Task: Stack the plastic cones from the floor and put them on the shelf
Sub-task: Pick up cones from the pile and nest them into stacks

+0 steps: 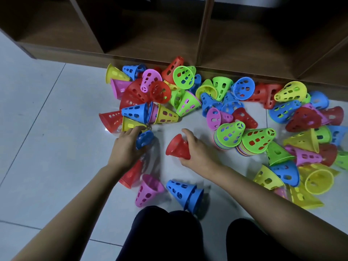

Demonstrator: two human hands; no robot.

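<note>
Many perforated plastic cones in red, blue, green, yellow and pink lie scattered on the tiled floor before a dark wooden shelf. My right hand grips a red cone lying on its side, wide rim toward me. My left hand holds a blue cone at the near edge of the pile, fingers also touching a yellow cone. Two upright stacks topped with green cones stand to the right of my right hand.
Near my knees lie a pink cone, nested blue cones and a red cone partly under my left wrist. The shelf's open lower compartments sit just behind the pile. Bare white tiles stretch to the left.
</note>
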